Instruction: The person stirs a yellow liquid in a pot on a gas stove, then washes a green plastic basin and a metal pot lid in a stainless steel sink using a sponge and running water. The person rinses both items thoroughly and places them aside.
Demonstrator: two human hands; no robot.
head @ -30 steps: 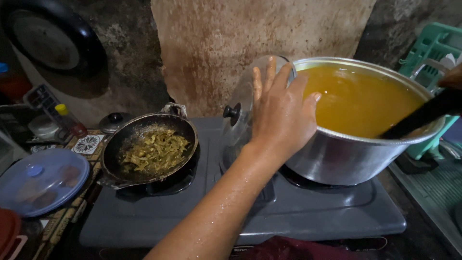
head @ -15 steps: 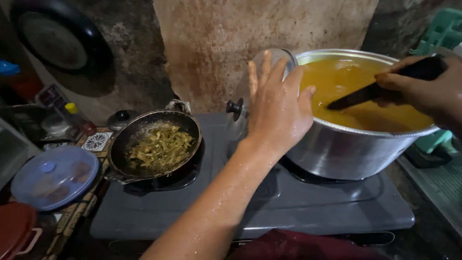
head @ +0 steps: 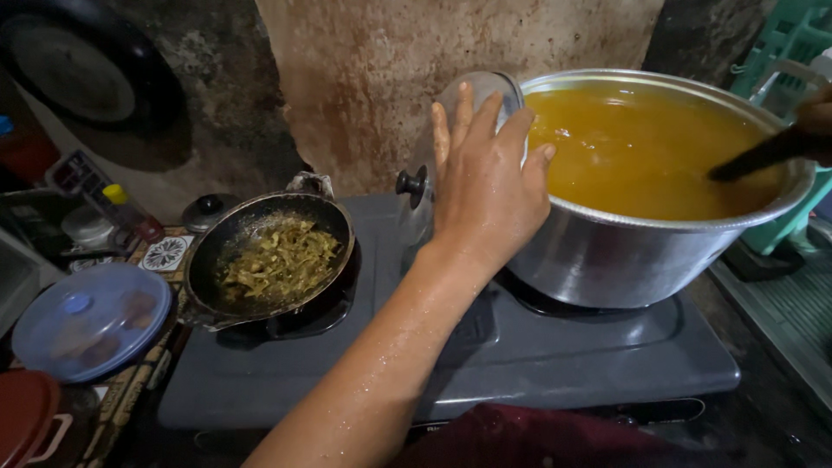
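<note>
Steel pot (head: 624,251) sits on the right burner of the stove (head: 520,364), full nearly to the rim with orange broth (head: 641,147). Your left hand (head: 485,191) is flat and open against a glass lid (head: 451,147), fingers spread, gripping nothing. The lid stands on edge, leaned on the pot's left wall, knob (head: 411,183) facing away from the pot. My read: your palm props it there so it can't slide or tip onto the stove, and it keeps the lid out of the way of the open pot.

Your right hand (head: 815,117) is at the frame's right edge, mostly cut off. It appears closed on a dark utensil (head: 754,156), but I cannot tell the grip for certain. The utensil slants down over the far rim with its tip in the broth.

Black pan (head: 269,260) with cooked greens (head: 282,260) sits on the left burner, well apart from the pot, so your forearm has room to cross between them. Blue lidded bowl (head: 87,321) and red container (head: 26,416) sit off the stove at the left.
</note>
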